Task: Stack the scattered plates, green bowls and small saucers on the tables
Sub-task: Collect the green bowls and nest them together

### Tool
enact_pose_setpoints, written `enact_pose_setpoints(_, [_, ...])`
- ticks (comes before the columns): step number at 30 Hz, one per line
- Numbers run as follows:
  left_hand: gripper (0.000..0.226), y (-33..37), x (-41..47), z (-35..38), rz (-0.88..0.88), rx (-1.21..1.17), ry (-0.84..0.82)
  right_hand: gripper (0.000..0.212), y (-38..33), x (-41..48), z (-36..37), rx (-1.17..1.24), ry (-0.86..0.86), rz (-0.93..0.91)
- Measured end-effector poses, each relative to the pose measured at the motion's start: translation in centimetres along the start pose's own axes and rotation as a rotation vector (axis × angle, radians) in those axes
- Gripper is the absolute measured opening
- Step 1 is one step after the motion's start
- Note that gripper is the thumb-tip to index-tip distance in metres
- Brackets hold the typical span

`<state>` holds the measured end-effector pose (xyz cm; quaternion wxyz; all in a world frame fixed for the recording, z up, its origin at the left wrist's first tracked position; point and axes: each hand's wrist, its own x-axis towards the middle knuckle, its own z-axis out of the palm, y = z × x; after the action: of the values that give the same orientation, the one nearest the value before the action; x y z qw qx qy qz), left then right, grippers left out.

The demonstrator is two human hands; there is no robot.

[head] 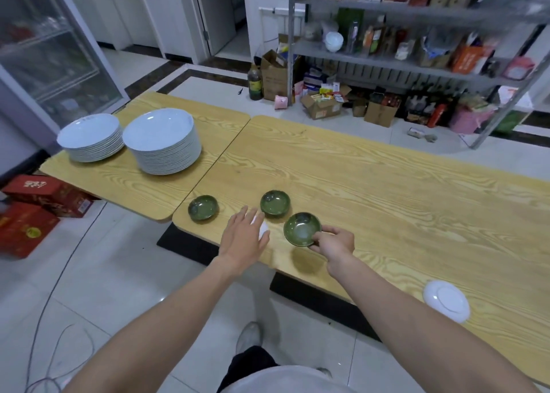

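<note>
Near the table [387, 202] edge, right fingers [320, 235] pinch a green bowl's [301, 228] rim; left fingers [239, 217] spread over a saucer [263, 229].

Bare forearms [166, 318]; pale grey shirt [285, 380]; dark trousers [253, 363]; whitish shoes [248, 336].

The counter [372, 178] is pale wood with bold grain, smooth and softly sheened. The bowl [302, 229] at lower centre has a glossy dark-green glaze, as do the two just above it. The plates [162, 134] at upper left and the saucer [446, 300] at lower right are glossy white, ceramic by the look. The floor [119, 273] is polished tile; the shelf [387, 62] at upper right is matt grey metal.
</note>
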<state>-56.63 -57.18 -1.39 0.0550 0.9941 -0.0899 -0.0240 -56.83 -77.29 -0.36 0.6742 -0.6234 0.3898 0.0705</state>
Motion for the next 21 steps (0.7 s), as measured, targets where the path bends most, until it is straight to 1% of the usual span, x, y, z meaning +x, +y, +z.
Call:
enact_pose_setpoints(5, [0.056, -4.6, 1.1, -0.6, -0.012, -0.005, 0.003, 0.027, -0.7, -0.6, 4.8, 0.006, -0.008, -0.014])
enact_pose_setpoints(10, [0.056, -9.2, 2.5, -0.3, -0.004, -0.059, 0.024, 0.025, -0.9, -0.7, 9.4, 0.006, -0.013, -0.012])
enact_pose_setpoints(13, [0.054, -11.9, 3.4, 0.3, -0.018, -0.079, 0.017, 0.029, -0.8, -0.4, 11.8, 0.011, -0.020, 0.001])
enact_pose_setpoints(15, [0.049, -13.6, 3.9, 0.7, -0.028, -0.101, 0.015, 0.033, -0.8, -0.3, 13.1, 0.000, -0.011, 0.002])
enact_pose_setpoints(17, [0.041, -15.0, 4.3, 0.9, -0.038, -0.131, 0.033, 0.032, -0.7, -0.4, 14.1, -0.004, -0.002, 0.000])
enact_pose_setpoints(19, [0.038, -16.3, 4.5, 1.3, -0.082, -0.156, 0.039, 0.028, -0.8, -0.4, 14.8, -0.003, 0.011, -0.001])
enact_pose_setpoints(21, [0.038, -17.4, 4.8, 1.9, -0.169, -0.204, 0.056, 0.028, -0.8, -0.5, 15.3, 0.003, 0.025, 0.003])
